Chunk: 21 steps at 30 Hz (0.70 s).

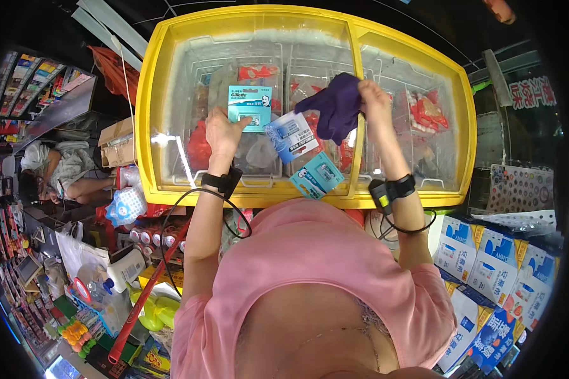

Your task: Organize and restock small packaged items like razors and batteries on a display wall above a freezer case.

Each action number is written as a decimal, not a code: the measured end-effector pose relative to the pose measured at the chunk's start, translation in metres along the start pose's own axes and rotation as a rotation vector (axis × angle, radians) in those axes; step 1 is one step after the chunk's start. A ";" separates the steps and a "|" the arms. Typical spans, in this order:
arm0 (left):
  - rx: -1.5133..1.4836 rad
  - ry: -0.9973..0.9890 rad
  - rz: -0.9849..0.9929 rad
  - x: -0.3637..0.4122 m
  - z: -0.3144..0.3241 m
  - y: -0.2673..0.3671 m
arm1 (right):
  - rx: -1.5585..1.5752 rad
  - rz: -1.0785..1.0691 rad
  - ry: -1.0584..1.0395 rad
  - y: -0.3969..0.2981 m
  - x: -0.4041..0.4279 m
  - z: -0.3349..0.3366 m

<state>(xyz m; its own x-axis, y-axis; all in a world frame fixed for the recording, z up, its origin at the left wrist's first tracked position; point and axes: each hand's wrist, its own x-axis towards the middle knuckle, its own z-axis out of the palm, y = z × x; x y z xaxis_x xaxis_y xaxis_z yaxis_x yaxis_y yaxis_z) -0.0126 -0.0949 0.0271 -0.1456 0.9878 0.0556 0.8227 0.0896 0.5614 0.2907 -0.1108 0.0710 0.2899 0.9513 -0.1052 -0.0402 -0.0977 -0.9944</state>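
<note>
On the glass lid [265, 28] of a yellow-framed chest freezer lie several carded packs. My left hand [224, 131] has its thumb over the lower part of a teal Gillette razor blade pack [250, 102], its fingers at the pack's left edge. A bunched dark purple cloth [334, 109] hangs from my right hand [374, 97], pinched at its upper right corner. The cloth partly overlaps a blue and white blade pack [290, 137]. Closer to my body, a second teal blade pack [316, 175] lies tilted near the yellow front rim [284, 200].
Wire baskets in the freezer hold red bags [426, 111]. Stacked printed cartons [488, 265] stand at the right. To the left are a red pole [147, 298], a cardboard box [118, 139], a seated person [66, 170] and crowded shop shelves [4, 208]. A cable [170, 222] trails from my left wrist.
</note>
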 end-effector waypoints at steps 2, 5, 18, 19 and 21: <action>-0.170 -0.055 -0.095 0.000 -0.006 0.002 | 0.455 0.120 -0.373 -0.020 0.008 -0.019; -1.097 -0.200 -0.264 -0.004 -0.009 -0.018 | 0.856 0.182 -0.326 -0.068 -0.018 -0.001; -1.388 -0.268 -0.071 -0.035 -0.040 0.040 | -0.237 -0.383 -0.487 -0.003 0.008 0.069; -1.304 -0.270 -0.059 -0.038 -0.043 0.050 | -0.518 -0.662 -0.491 -0.004 0.011 0.088; -1.202 -0.297 -0.046 -0.043 -0.040 0.066 | -0.658 -0.908 -0.436 -0.018 -0.007 0.098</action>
<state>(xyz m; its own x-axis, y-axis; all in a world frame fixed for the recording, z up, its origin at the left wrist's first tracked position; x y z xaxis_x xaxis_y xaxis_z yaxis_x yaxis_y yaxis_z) 0.0261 -0.1364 0.0954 0.0978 0.9915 -0.0857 -0.2287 0.1062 0.9677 0.1956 -0.0868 0.0903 -0.3934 0.7570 0.5217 0.5438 0.6492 -0.5319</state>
